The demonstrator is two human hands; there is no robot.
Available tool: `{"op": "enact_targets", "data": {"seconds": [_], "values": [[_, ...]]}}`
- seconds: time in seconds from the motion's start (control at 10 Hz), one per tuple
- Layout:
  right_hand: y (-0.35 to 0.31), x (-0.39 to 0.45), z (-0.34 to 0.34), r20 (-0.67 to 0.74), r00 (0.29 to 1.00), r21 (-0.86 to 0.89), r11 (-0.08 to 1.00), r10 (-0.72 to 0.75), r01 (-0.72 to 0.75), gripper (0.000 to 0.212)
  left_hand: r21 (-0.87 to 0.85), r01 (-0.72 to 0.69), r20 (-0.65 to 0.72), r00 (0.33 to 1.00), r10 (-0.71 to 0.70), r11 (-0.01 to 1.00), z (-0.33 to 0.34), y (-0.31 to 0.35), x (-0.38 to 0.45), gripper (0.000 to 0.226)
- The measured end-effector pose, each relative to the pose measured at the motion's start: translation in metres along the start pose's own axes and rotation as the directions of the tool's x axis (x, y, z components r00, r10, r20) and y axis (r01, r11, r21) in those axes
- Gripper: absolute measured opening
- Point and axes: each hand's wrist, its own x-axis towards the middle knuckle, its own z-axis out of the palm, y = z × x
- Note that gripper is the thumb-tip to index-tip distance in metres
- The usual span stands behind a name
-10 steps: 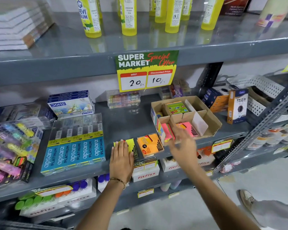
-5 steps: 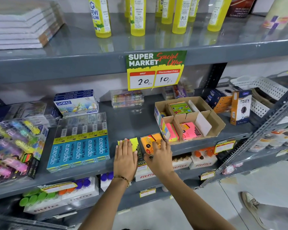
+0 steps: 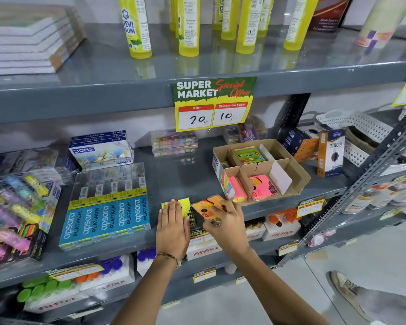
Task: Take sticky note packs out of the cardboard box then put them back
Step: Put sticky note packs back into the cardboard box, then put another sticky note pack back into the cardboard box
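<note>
The open cardboard box (image 3: pixel 298 174) with dividers stands on the middle shelf, right of centre. It holds pink sticky note packs (image 3: pixel 264 186) in front and a green pack (image 3: pixel 247 154) behind. A yellow pack (image 3: pixel 184 204) lies on the shelf's front edge under my left hand (image 3: pixel 172 225), which rests flat on it. Beside it, my right hand (image 3: pixel 227 221) grips an orange pack (image 3: pixel 206 208), tilted and lifted slightly off the shelf, just left of the box.
Blue pencil boxes (image 3: pixel 106 214) lie left of my hands, highlighter packs (image 3: pixel 12 207) further left. Dark boxes (image 3: pixel 329 152) and a white basket (image 3: pixel 361 127) stand right of the carton. A price sign (image 3: pixel 213 103) hangs from the shelf above. A slanted metal upright (image 3: pixel 373 170) crosses at right.
My right hand came back from the box's front to the orange pack and closed on it, tilting it up. My left hand stayed flat on the yellow pack.
</note>
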Motion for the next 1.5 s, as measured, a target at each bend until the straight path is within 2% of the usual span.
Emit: {"op": "enact_targets", "data": {"seconds": [0.1,0.2,0.4,0.5,0.7,0.8,1.0,1.1,1.2,1.3,1.4,1.5], "values": [[0.002,0.003,-0.003,-0.019,0.998,-0.026,0.998,-0.055,0.054,0.026,-0.005,0.003,-0.006,1.000,-0.003,1.000,0.000,0.000,0.000,0.079],[0.005,0.003,-0.003,0.021,0.999,-0.046,0.998,-0.045,0.046,0.027,-0.004,0.006,0.007,1.000,-0.006,1.000,-0.001,0.001,-0.001,0.078],[0.014,-0.006,0.005,0.110,0.994,-0.073,0.997,-0.010,0.018,0.047,0.007,0.005,0.010,1.000,-0.005,1.000,0.002,0.001,-0.001,0.081],[0.013,-0.009,0.007,0.103,0.994,-0.052,0.998,0.024,-0.019,0.056,0.026,-0.007,-0.001,1.000,0.007,1.000,0.005,-0.001,0.000,0.085],[0.010,-0.008,0.016,0.131,0.986,-0.096,0.992,0.100,-0.087,0.056,0.031,0.004,-0.003,1.000,-0.004,0.999,0.002,0.001,0.000,0.080],[0.009,-0.005,0.017,0.128,0.983,-0.064,0.990,0.131,-0.124,0.050,0.020,0.011,0.000,1.000,-0.011,1.000,-0.001,0.002,-0.001,0.077],[0.006,-0.007,0.003,0.074,0.993,0.037,0.995,0.091,-0.094,0.042,0.005,0.016,0.025,1.000,-0.016,1.000,-0.003,0.003,-0.001,0.074],[0.001,-0.009,-0.017,-0.008,1.000,0.134,0.991,-0.021,0.021,0.044,-0.007,0.014,0.025,1.000,-0.014,1.000,-0.002,0.002,-0.001,0.075],[0.006,0.000,-0.047,-0.234,0.969,0.255,0.957,-0.078,0.138,0.048,-0.010,0.004,0.024,1.000,-0.003,1.000,0.000,0.000,-0.001,0.077],[0.033,0.029,-0.078,-0.348,0.918,0.402,0.915,0.192,-0.039,0.046,0.004,-0.002,0.007,1.000,0.002,1.000,0.001,0.000,-0.001,0.074],[0.068,0.046,-0.087,-0.224,0.901,0.380,0.885,0.370,-0.269,0.048,0.014,0.017,0.017,1.000,-0.017,1.000,-0.001,0.001,0.000,0.070],[0.095,0.049,-0.074,-0.115,0.926,0.289,0.904,0.359,-0.315,0.051,0.017,0.018,0.016,1.000,-0.018,1.000,0.000,0.002,0.000,0.072]]}}
